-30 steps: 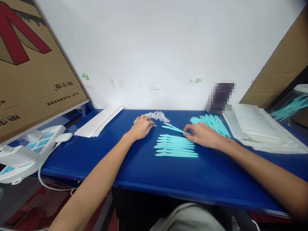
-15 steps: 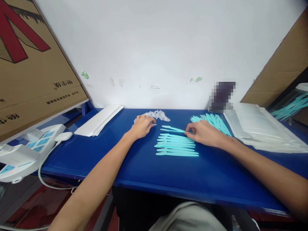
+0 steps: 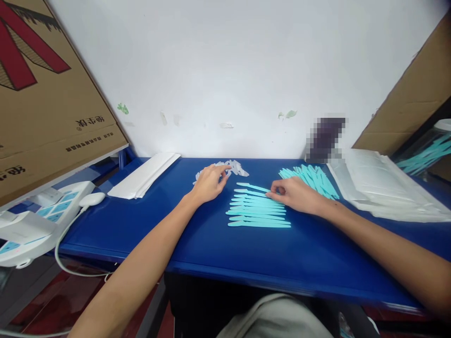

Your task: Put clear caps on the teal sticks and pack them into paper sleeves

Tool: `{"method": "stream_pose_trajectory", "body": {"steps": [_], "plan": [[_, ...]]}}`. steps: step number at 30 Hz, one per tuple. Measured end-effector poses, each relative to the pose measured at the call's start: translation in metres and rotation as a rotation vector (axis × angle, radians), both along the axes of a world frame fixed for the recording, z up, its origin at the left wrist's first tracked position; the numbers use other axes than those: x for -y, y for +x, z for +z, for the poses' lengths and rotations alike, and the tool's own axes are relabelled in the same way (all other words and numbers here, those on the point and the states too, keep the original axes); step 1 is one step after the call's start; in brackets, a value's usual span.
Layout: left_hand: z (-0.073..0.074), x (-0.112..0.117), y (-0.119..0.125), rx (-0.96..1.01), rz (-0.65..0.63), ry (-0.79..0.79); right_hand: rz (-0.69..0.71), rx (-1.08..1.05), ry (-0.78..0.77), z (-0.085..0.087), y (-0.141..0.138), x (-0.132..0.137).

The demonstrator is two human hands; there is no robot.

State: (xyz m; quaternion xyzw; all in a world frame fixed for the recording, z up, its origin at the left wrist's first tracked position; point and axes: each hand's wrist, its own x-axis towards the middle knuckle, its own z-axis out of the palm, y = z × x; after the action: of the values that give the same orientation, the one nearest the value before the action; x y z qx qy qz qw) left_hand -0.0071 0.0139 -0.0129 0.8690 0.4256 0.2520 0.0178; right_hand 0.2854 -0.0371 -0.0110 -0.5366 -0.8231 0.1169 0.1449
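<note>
Slim turquoise eyebrow razors lie side by side in a rough column on the blue table. At the top of this column, my right hand has its thumb and forefinger closed on the right end of an eyebrow razor. Just behind that hand is a loose heap of the same razors. My left hand reaches over a small pile of translucent plastic covers, its thumb and forefinger apart. Nothing shows between them; its other fingers are partly hidden.
White flat packets lie at the back left, near a power strip with a cable. Padded white bags are stacked at the right beside a clear tub of turquoise razors. A cardboard box stands left; a wall borders the table's back.
My left hand's fingers have parted and lifted slightly over the covers. My right hand has shifted a little left, and the razor at its fingertips lies closer to the column.
</note>
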Motion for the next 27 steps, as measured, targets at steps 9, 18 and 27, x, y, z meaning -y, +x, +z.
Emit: {"method": "stream_pose_trajectory", "body": {"steps": [9,18,27], "plan": [[-0.003,-0.002,0.002,0.125,-0.021,-0.074,-0.041,-0.064,0.046,-0.002,-0.003,0.000],[0.001,0.002,0.009,0.486,-0.043,-0.319,0.088,0.007,-0.184,0.019,0.004,0.007],[-0.008,-0.005,0.009,0.585,-0.114,-0.498,0.120,0.037,-0.147,0.017,0.000,0.009]]}}
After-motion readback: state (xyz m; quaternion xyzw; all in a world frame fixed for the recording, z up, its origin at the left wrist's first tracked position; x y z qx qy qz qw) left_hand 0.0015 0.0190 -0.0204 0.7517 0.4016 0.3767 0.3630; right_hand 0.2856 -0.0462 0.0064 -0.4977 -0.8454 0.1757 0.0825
